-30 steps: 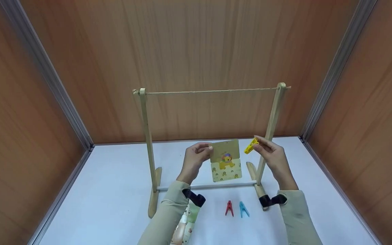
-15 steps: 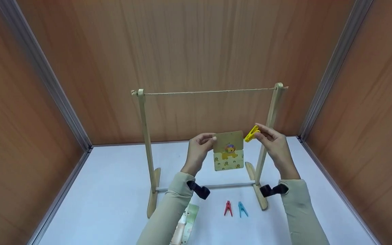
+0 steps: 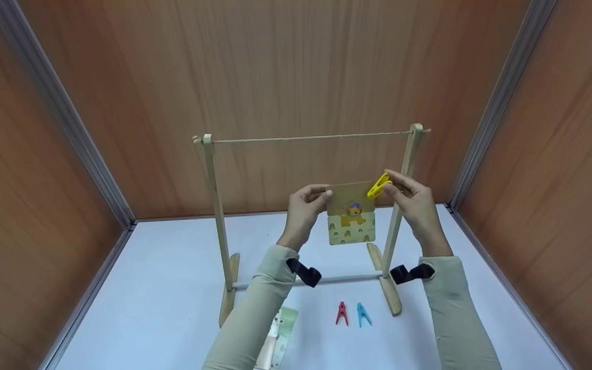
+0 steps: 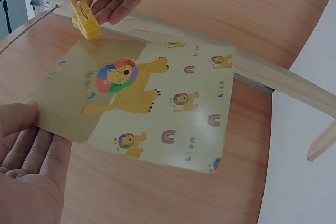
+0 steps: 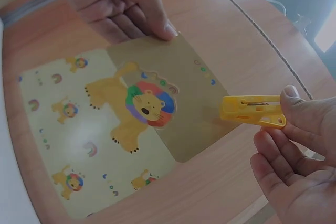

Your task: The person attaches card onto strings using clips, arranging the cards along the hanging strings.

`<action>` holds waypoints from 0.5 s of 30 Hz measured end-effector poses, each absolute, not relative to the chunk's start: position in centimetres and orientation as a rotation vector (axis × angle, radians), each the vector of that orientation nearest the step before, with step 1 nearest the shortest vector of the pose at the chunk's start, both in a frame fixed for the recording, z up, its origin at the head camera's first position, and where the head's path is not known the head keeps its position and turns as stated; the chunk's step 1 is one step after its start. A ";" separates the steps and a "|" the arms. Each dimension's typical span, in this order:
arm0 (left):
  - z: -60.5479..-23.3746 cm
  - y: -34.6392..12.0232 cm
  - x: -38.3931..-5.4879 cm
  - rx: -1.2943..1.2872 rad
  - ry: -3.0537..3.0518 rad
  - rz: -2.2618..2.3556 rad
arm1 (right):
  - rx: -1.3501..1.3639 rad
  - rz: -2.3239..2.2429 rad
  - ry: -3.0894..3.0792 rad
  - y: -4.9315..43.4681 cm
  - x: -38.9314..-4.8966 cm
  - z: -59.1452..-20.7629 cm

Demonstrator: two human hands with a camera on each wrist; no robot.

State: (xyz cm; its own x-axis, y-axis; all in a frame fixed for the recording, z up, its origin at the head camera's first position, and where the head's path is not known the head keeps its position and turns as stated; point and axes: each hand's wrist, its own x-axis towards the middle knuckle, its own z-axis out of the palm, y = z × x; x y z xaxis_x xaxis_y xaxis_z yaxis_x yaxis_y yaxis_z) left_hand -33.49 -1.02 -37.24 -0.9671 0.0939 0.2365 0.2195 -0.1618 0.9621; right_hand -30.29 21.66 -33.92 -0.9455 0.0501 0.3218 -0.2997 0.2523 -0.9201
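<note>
My left hand (image 3: 303,213) pinches a lion-printed card (image 3: 351,221) by its upper left corner, thumb on the printed side. The card hangs upright below the string (image 3: 311,137) of a wooden frame. Between thumb and fingers, my right hand (image 3: 417,210) holds a yellow clothespin (image 3: 378,186). In the head view the clothespin overlaps the card's upper right corner. The right wrist view has the clothespin (image 5: 252,109) with its nose end right at the edge of the card (image 5: 131,108). In the left wrist view the clothespin (image 4: 85,19) is close over the card's tan part.
A red clothespin (image 3: 342,313) and a blue clothespin (image 3: 363,314) lie on the white table (image 3: 172,288). More printed cards (image 3: 283,334) lie partly under the left sleeve. The frame's posts (image 3: 216,205) stand on wooden feet joined by a white rod (image 3: 352,279).
Both hands have risen toward the string with the card and the yellow clothespin. The clothespin has come from beside the card to overlap its upper right corner.
</note>
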 end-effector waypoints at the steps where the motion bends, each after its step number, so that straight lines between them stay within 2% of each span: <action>1: -37.1 -1.0 -33.5 -0.377 -1.978 -2.303 | 0.233 1.735 -2.242 21.6 -30.3 -33.7; 15: -34.6 -0.6 -34.1 -0.419 -1.912 -2.290 | 0.283 1.707 -2.171 20.9 -30.7 -31.0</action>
